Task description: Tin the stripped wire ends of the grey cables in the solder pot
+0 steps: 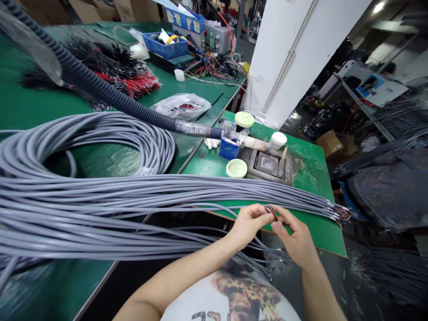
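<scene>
From where I stand, the person's left hand [249,225] and right hand [294,236] meet near the green board's close edge, thumbs and fingertips pinching a small cluster of thin dark and reddish wires [271,211] between them. I can't tell which cable those wires belong to.

Just beyond the hands, a long bundle of smooth grey round cables [214,189] stretches from the left across to the right, its stripped, frayed ends lying by the right edge of the green flat board [309,162]. Far left of the hands, the cables loop into a big grey coil [160,147].

Past the bundle sits a grimy square metal block [267,165], with a shallow pale-green round dish [236,168] to its left and a small white round tub [278,140] behind. A dark ribbed flexible hose [133,104] slants in from the far left.
</scene>
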The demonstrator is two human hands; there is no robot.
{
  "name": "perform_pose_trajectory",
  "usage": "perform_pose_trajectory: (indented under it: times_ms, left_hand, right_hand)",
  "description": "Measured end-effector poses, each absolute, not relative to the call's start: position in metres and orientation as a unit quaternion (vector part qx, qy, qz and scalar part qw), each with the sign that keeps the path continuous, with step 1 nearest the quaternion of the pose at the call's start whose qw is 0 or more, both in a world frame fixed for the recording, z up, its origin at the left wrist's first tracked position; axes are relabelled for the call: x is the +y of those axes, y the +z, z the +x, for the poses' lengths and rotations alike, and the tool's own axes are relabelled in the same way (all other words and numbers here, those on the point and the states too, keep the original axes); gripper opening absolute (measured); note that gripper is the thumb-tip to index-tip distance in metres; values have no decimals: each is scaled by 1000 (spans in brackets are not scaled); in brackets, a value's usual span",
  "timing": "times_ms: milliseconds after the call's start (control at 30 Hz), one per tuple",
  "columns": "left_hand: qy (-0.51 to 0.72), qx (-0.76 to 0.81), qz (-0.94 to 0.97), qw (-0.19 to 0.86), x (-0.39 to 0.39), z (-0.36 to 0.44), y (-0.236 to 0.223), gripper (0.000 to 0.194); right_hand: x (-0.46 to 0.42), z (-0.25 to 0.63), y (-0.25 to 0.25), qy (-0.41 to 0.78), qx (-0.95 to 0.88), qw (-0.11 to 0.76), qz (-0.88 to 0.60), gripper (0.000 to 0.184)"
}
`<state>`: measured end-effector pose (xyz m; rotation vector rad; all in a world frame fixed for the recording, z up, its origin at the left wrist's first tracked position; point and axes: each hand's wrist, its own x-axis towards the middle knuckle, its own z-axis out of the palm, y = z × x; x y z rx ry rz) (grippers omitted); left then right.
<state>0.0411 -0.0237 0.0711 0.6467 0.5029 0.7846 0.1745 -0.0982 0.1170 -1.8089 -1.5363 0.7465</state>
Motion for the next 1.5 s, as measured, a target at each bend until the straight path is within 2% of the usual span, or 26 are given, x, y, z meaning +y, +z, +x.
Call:
perform_pose_trajectory:
  times_ms: [233,467,733,833,900,1067,1167,1300,1500]
  left_hand:
    - [421,252,281,825,-27,41,65,22]
    - [511,279,375,722,-23,29,66,18]
    - [510,275,282,765,-22,31,53,23]
    - [501,287,309,756,-17,26,51,21]
    - [489,305,398,714,-11,19,51,19]
    - [457,333,705,428,2,2,43,11]
    - [441,316,775,325,6,1,30,15]
    - [426,292,813,269,6,4,19,17]
    - [423,284,823,251,6,3,18,18]
  right_hand:
    - [-80,169,108,242,-595,391,-660,23]
    - [-66,162,119,181,-656,391,-620,10]
    - [-43,155,121,207,-674,401,-585,15]
    - [-29,154,124,202,-682,380,-591,19]
    - [-14,156,128,187,-685,368,-600,21]
    - [38,165,129,140,-715,284,-623,28]
    - [70,166,122,105,-738,208,-633,30]
    - [98,158,110,61,-752,102,-648,27]
    - [117,151,97,48,-755,53,-652,22]
